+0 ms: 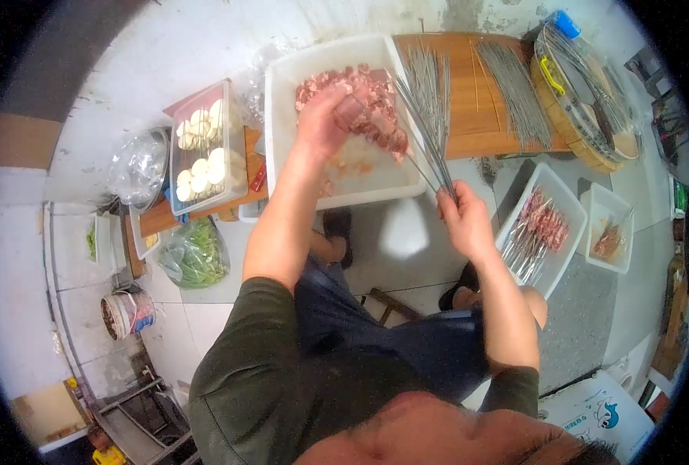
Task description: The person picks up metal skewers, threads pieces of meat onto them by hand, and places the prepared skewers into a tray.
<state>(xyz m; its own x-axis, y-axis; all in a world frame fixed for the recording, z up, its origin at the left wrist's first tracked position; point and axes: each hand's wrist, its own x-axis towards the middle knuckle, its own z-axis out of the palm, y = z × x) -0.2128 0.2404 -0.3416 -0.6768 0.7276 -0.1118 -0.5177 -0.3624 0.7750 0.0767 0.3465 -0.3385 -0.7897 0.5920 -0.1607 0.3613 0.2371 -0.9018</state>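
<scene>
My right hand (pixel 466 218) is closed round a bundle of thin metal skewers (pixel 428 136). One skewer slants up to the left with chunks of raw meat (pixel 391 138) threaded near its tip. My left hand (pixel 323 118) is closed at the upper end of that meat, over the white plastic tub (pixel 282 182); its fingers are slightly blurred. Something clear covers part of its thumb or fingers. A heap of cut raw meat (pixel 368 77) fills the tub's far part, beside and behind my left hand.
Loose metal skewers (pixel 511 89) lie on the wooden board (pixel 465 139), near a round basket (pixel 550 116). Finished meat skewers (pixel 542 225) fill a white tray at right, beside a smaller tub (pixel 595 201). At left are a box of pale round slices (pixel 199 177) and bagged greens (pixel 197 260).
</scene>
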